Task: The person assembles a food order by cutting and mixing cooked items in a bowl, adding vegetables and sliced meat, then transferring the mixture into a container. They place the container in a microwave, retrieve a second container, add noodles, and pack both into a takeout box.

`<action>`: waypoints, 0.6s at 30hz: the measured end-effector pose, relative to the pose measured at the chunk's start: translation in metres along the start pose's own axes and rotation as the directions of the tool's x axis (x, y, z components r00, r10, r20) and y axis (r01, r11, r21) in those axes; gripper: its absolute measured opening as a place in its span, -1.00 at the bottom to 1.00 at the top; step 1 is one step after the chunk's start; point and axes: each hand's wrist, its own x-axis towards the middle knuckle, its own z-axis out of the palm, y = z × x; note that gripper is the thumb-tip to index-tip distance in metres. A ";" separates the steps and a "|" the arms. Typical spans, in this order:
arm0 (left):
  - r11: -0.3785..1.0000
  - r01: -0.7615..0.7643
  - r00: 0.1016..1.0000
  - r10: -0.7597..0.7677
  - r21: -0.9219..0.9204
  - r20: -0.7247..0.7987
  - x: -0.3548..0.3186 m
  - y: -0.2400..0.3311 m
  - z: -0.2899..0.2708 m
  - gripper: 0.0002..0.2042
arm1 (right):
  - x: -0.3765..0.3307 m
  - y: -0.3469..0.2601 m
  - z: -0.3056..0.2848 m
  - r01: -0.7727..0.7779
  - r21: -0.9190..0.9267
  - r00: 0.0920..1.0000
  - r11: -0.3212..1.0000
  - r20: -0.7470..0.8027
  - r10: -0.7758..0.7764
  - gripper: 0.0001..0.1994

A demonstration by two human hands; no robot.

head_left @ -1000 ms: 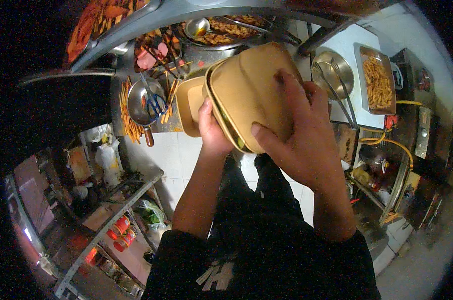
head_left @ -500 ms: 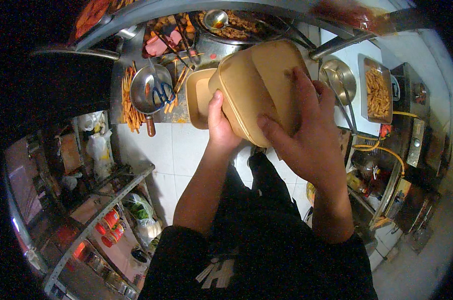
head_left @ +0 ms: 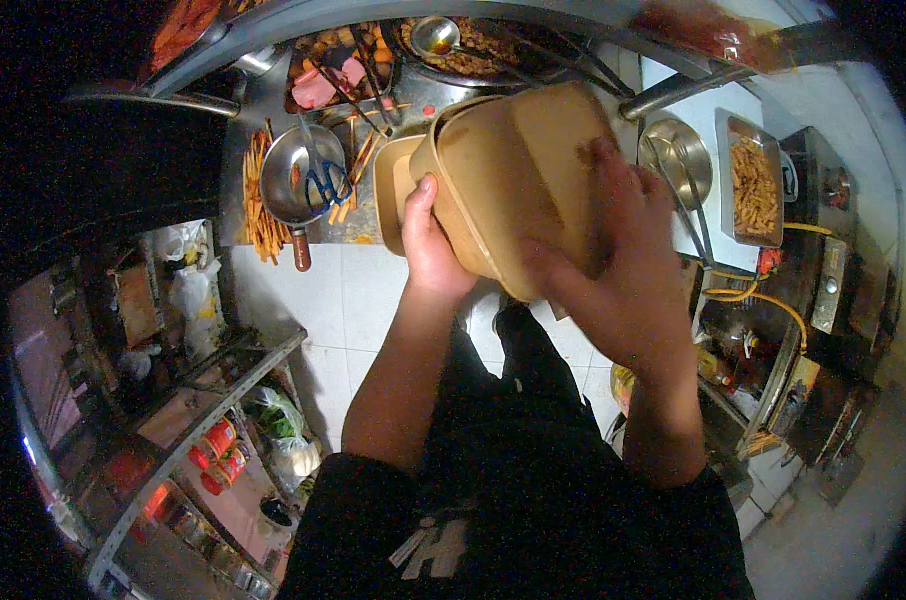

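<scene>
I hold a tan rectangular takeaway container (head_left: 518, 170) tilted on its side above the counter edge. My left hand (head_left: 433, 245) grips its lower left rim, thumb up against the wall. My right hand (head_left: 613, 270) lies spread over its underside from the right. A second tan container (head_left: 393, 185) sits nested behind it, only its left rim showing. What is inside the containers is hidden.
A steel bowl with blue-handled scissors (head_left: 308, 180) and skewers (head_left: 258, 190) lie on the counter at left. Trays of cooked food (head_left: 333, 70) sit behind. A steel bowl with tongs (head_left: 678, 170) and a tray of fries (head_left: 753, 180) stand right. A shelf with red cans (head_left: 213, 450) is lower left.
Both hands keep their grip on the containers, which sit a little higher and more to the right in the picture. The view has shifted, so the counter shows higher up.
</scene>
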 end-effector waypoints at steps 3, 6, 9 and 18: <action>0.999 -0.031 0.999 0.032 0.011 -0.015 0.001 0.001 0.001 -0.32 | 0.001 0.001 -0.009 -0.030 -0.003 0.999 1.000 0.019 0.030 -0.15; 1.000 -0.006 1.000 0.007 0.006 -0.008 0.000 0.000 0.002 -0.31 | 0.005 0.002 -0.010 0.010 0.031 1.000 0.999 0.021 -0.011 -0.15; 1.000 0.022 0.999 -0.021 -0.006 0.029 -0.002 -0.001 0.003 -0.29 | 0.007 0.003 -0.004 0.018 0.035 0.999 0.999 0.043 -0.020 -0.14; 1.000 0.023 0.998 -0.023 -0.005 0.060 -0.003 -0.001 0.002 -0.28 | 0.007 0.002 0.001 0.013 0.027 1.000 1.000 0.021 -0.013 -0.12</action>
